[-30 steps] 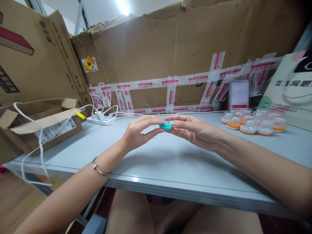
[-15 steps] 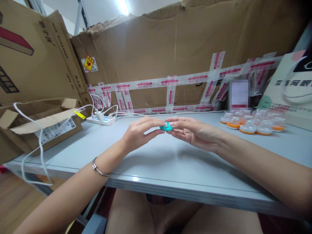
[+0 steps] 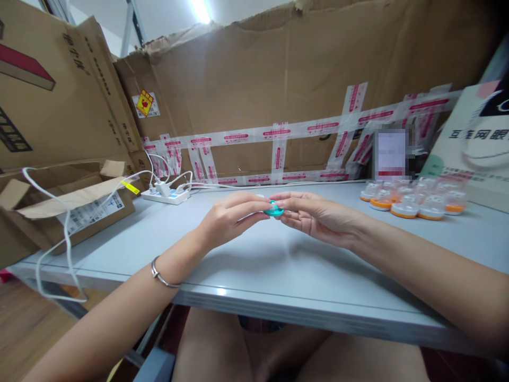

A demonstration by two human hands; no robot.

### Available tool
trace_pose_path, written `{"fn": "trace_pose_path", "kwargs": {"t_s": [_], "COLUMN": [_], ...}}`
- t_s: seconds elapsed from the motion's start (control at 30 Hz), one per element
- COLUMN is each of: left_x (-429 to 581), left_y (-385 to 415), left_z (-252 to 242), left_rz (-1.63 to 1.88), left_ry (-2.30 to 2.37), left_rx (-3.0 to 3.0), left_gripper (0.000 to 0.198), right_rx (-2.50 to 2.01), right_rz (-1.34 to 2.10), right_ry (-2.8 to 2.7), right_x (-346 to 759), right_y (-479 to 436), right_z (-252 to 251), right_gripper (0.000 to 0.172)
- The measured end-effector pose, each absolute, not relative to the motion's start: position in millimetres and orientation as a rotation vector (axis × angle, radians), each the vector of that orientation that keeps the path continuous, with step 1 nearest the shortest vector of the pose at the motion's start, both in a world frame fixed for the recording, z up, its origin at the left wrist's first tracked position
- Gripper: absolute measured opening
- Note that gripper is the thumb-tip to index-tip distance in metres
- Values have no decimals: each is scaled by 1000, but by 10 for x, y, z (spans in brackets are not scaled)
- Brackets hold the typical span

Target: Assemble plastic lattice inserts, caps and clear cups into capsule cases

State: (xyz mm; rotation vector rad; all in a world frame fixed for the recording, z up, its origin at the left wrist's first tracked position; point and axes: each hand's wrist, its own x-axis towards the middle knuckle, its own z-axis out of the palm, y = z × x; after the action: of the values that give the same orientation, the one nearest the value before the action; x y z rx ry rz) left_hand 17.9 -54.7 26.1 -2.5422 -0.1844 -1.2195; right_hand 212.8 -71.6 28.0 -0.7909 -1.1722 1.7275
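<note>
left hand (image 3: 226, 223): raised just above the surface, near the middle of the scene, fingers (image 3: 254, 200) narrowed onto the left side of the teal piece; a thin metal bangle (image 3: 161, 276) sits on the wrist.
right hand (image 3: 318, 215): reaches in from the right, palm turned partly up, fingers pinched on the right side of the same teal piece; fingertips of the two hands nearly meet.
teal piece (image 3: 274, 211): small, round and flat, held between both hands above the middle of the surface, not resting on it; its detail is too small to tell.
surface (image 3: 278, 270): pale grey, running left to right, its near edge close to the person's lap.
orange-based cups (image 3: 413, 199): a cluster of small clear containers with orange bottoms, far right on the surface, well apart from the hands.
power strip (image 3: 166, 195): white, far left on the surface, with white cables (image 3: 59, 233) trailing off the left edge.
open carton (image 3: 67, 204): brown cardboard, flaps open, at the far left.
cardboard wall (image 3: 302, 90): stands along the far edge, crossed with strips of red-printed tape (image 3: 278, 154).
printed box (image 3: 477, 143): light coloured, at the far right behind the cups.
</note>
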Motion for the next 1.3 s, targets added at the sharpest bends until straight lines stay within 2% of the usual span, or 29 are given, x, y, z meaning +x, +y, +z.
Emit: {"fn": "trace_pose_path", "kwargs": {"t_s": [0.43,0.67,0.97,1.07,1.13,1.2,1.3], "left_x": [170,152,151,158,109,-14,-309], "left_y": [-534,-528,-458,-442,-395,-315,-172], "left_z": [236,216,200,224,267,331,423], "left_rz": [-1110,-1022,-1137,-1107,-1124,-1072,-823], "left_ry": [-120,-154,-340,-372,-532,-900,-1366], "left_rx": [-2560,-2620,-2813,-2912,-2921,-2827,-2656], "left_gripper": [13,13,7,13,20,25,21], "right_rx": [-877,-951,-923,-942,-965,-995,-1035], "right_rz": [1674,1623,1687,1682,1664,1630,1586], "right_ry": [-1230,-1194,-1136,-1133,-1125,-1109,-1117], "right_x": [2126,2102,2086,2093,2099,2109,2128], "right_y": [-687,-714,-655,-631,-616,-599,-567], "right_z": [241,222,138,108,102,103,95], "right_gripper": [24,15,17,17,18,19,21]}}
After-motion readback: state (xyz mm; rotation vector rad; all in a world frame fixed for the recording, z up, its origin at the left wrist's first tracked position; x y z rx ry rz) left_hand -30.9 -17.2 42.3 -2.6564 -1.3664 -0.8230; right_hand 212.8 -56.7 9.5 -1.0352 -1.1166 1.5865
